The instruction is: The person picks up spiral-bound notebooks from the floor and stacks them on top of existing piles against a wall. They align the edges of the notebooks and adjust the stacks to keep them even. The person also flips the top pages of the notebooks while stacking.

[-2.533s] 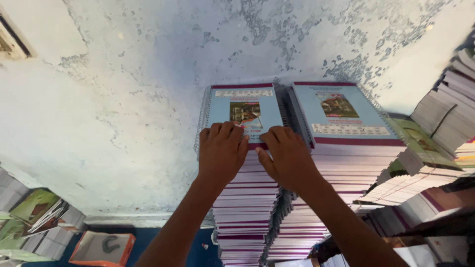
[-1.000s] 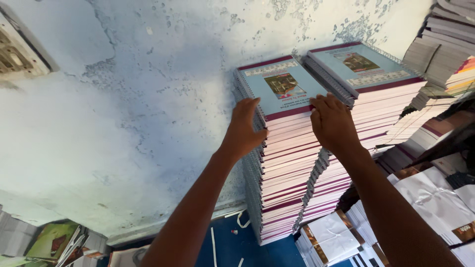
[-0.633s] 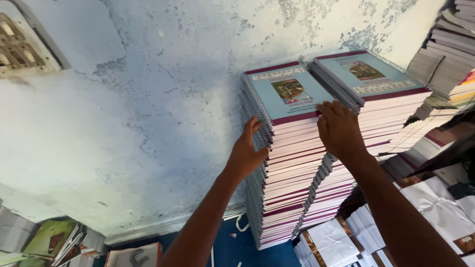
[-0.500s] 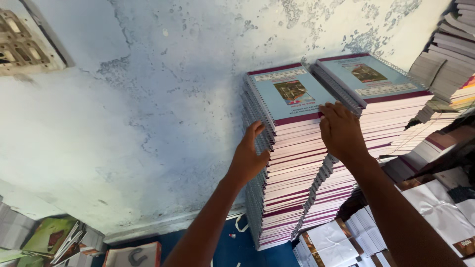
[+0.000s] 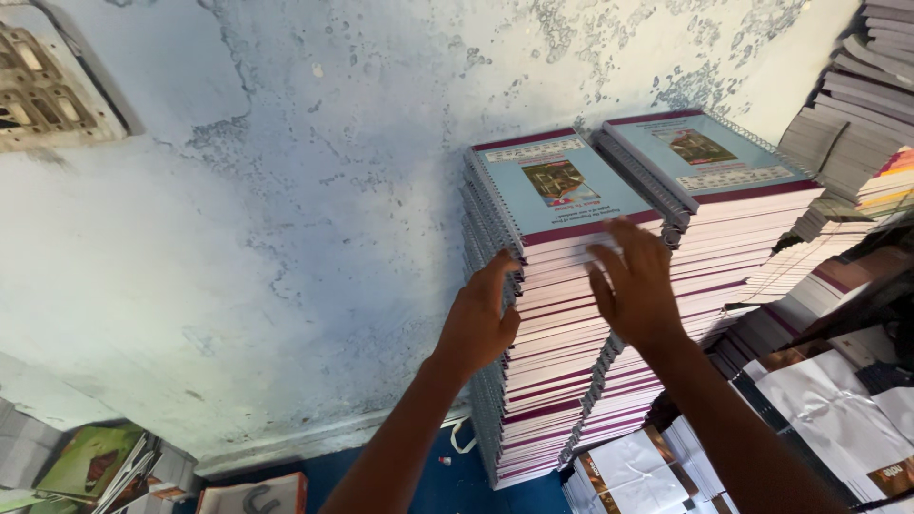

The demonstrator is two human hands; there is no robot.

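Two bare hands of ours were up against the nearer of two tall piles of spiral-bound notebooks, and we begin with them. Our left hand (image 5: 479, 322) lay open, fingers spread and flat against the spiral-wire corner of the left stack of notebooks with pale blue covers and maroon edge bands (image 5: 557, 314), pressing its side and closing on nothing. Our right hand (image 5: 636, 290) was open too, palm forward and fingers apart over the front edges near the top of that same pile; it was blurred, so we could not tell whether it touched the pages or hovered just off them. We judged the squaring-up of this pile to be well along: the edges ran fairly even from top to bottom, with only a slight lean and a few pages standing proud, and nothing was being lifted. The stack stood on the blue floor (image 5: 443, 481) against the wall, its top cover showing a small picture in the middle. Touching it on the right stood a second, like stack of blue-covered spiral notebooks (image 5: 724, 200), about as tall. Loose white-wrapped bundles (image 5: 624, 471) lay at the foot. Farther right, leaning heaps of grey and maroon books (image 5: 847, 124) climbed out of view. Behind everything rose the stained, peeling pale blue plaster wall (image 5: 286, 238), with a patterned vent block (image 5: 43, 86) at upper left.
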